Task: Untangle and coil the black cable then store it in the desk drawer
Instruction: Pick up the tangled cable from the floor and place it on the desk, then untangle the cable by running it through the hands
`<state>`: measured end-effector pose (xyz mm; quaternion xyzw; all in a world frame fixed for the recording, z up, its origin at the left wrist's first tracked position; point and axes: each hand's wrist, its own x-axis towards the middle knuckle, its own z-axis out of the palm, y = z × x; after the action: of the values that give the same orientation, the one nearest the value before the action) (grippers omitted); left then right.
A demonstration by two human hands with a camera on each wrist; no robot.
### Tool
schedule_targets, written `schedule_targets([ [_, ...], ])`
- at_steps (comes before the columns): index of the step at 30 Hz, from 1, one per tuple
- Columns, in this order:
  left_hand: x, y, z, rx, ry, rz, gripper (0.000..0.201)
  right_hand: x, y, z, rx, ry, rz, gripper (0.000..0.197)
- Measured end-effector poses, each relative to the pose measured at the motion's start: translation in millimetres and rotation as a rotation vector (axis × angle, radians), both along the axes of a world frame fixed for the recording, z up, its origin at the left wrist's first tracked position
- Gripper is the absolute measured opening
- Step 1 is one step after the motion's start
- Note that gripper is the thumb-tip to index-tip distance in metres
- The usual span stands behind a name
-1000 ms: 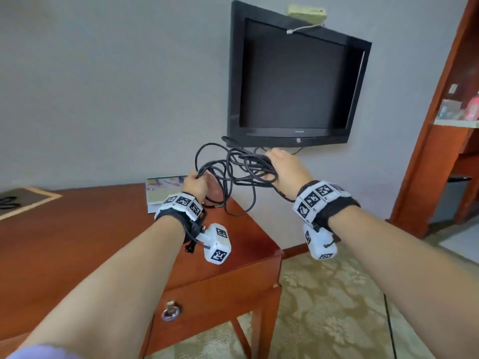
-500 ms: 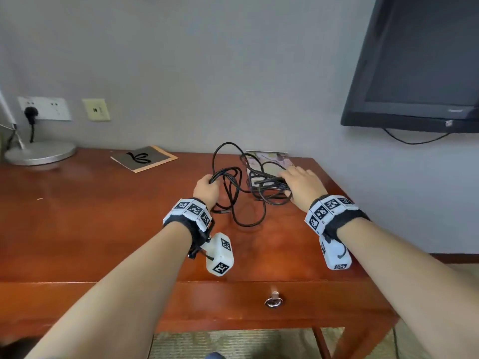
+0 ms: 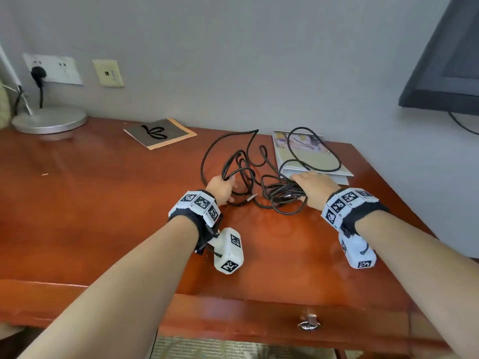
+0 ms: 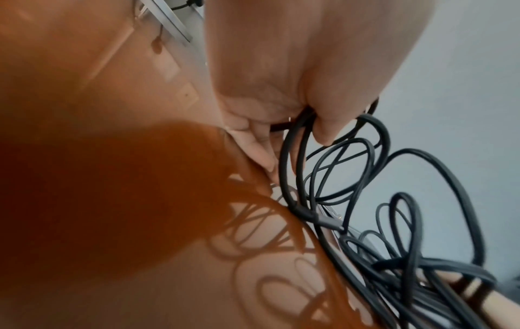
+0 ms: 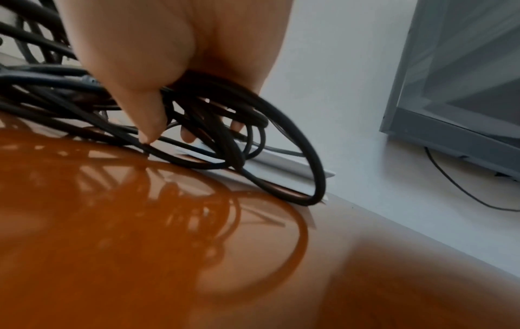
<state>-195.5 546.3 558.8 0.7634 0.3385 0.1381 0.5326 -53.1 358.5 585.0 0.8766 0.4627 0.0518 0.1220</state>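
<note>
Nearest, the desk drawer (image 3: 308, 323) is sitting closed. Beyond it, the left hand (image 3: 220, 189) is pinching strands of the black cable (image 3: 274, 193) lying tangled on the desk (image 3: 103, 203), while the right hand (image 3: 315, 189) is seemingly curling round the dense bundle. Farther right, one loop is draping over a booklet (image 3: 334, 172), so pulling may tighten knots or drag it.

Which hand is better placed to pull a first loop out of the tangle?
Probably the left hand. It grips only a few loose loops of the cable, with the plug end beside it. The right hand lies on the dense bundle and can pin it down.
</note>
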Motion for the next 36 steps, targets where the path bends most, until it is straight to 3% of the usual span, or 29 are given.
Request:
schedule_targets([
  [14, -5, -1, -1, 0.029, 0.071, 0.041, 0.041, 10, 7, 0, -0.022, 0.053, 0.054, 0.054],
  [17, -9, -7, 8, 0.117, 0.066, 0.026, 0.052, 18, 3, 4, 0.006, 0.071, 0.09, 0.054],
  [20, -8, -11, 26, 0.367, 0.148, 0.012, 0.063, 24, -5, 7, 0.052, 0.07, 0.111, 0.054],
  [27, 8, -38, 64, 0.569, 0.117, 0.037, 0.032, 33, -38, 5, 0.091, 0.085, -0.013, 0.065],
  [31, 28, -57, 69, 0.463, 0.004, -0.014, 0.035, 27, -62, 11, 0.041, 0.077, -0.029, 0.083],
  [36, 36, -59, 64, 0.308, -0.105, 0.031, 0.035, 11, -87, 29, -0.133, 0.209, -0.093, 0.11],
])
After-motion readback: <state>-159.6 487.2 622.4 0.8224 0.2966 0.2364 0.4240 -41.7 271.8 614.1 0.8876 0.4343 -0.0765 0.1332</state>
